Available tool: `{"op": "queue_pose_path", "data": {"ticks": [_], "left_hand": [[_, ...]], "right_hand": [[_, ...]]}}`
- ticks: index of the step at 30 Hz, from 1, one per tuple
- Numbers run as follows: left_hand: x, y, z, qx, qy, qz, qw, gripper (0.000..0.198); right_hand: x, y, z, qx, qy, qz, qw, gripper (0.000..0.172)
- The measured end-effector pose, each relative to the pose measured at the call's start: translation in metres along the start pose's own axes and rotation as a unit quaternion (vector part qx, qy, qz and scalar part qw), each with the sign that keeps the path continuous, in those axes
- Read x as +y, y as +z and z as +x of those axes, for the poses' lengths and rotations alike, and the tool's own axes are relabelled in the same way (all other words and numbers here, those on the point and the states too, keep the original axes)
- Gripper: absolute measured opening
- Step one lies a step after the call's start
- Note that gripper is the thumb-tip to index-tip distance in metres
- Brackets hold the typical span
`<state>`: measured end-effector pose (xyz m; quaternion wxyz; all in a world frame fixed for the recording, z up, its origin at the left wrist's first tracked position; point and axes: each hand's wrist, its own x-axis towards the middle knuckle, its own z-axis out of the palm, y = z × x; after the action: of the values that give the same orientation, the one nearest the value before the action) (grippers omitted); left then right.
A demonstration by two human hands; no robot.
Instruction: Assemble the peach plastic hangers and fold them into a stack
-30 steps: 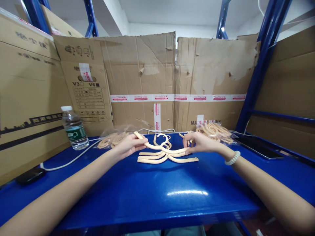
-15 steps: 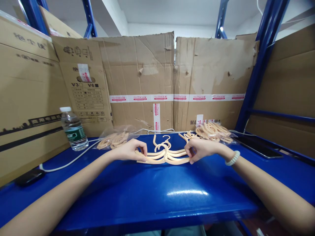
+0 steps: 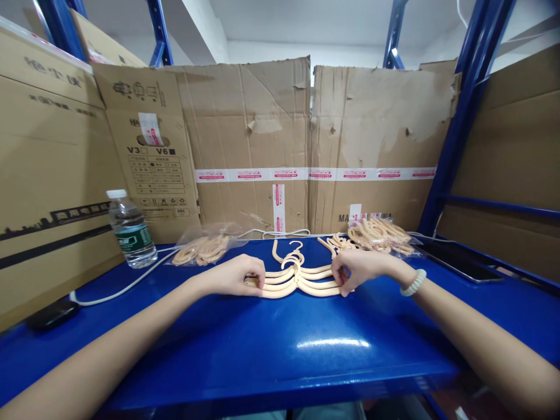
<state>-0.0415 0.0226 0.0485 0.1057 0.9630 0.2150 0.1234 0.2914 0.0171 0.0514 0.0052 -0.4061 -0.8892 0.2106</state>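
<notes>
Several beige clothes hangers (image 3: 297, 286) lie overlapped in a row on the blue table, their hooks pointing toward the back. My left hand (image 3: 242, 275) is closed around the left arm ends of the front hangers, thumb and fingers pinching. On the opposite side my right hand (image 3: 353, 271) pinches the right ends of the same hangers; a pale beaded band (image 3: 413, 282) circles that wrist. The hanger tips are hidden inside both hands. Behind them a loose beige hook-shaped piece (image 3: 275, 251) and more beige pieces (image 3: 335, 242) lie on the table.
Clear plastic bags of beige parts lie at the back left (image 3: 203, 248) and back right (image 3: 380, 233). A water bottle (image 3: 131, 233) stands left, near a white cable (image 3: 126, 290) and a black object (image 3: 52, 315). A dark phone-like slab (image 3: 457, 262) lies right. Cardboard (image 3: 245, 134) walls the back.
Both hands have shifted slightly nearer to me and a little to the right with the front hangers. The hangers now lie more evenly lined up, one behind another.
</notes>
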Motion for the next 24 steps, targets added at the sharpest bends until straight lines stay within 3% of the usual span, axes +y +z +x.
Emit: {"op": "queue_pose_path", "data": {"ticks": [8, 18, 24], "left_hand": [[-0.003, 0.001, -0.001, 0.018, -0.001, 0.04, 0.999, 0.009], [-0.006, 0.005, -0.003, 0.044, -0.015, 0.115, 0.992, 0.009], [-0.005, 0.006, -0.002, 0.059, -0.006, 0.118, 0.991, 0.011]], "right_hand": [[0.0, 0.0, 0.001, 0.012, 0.026, -0.017, 0.999, 0.021], [-0.002, 0.0, -0.001, 0.042, 0.045, -0.056, 0.997, 0.023], [-0.009, -0.004, -0.002, 0.044, -0.013, -0.015, 0.999, 0.032]]}}
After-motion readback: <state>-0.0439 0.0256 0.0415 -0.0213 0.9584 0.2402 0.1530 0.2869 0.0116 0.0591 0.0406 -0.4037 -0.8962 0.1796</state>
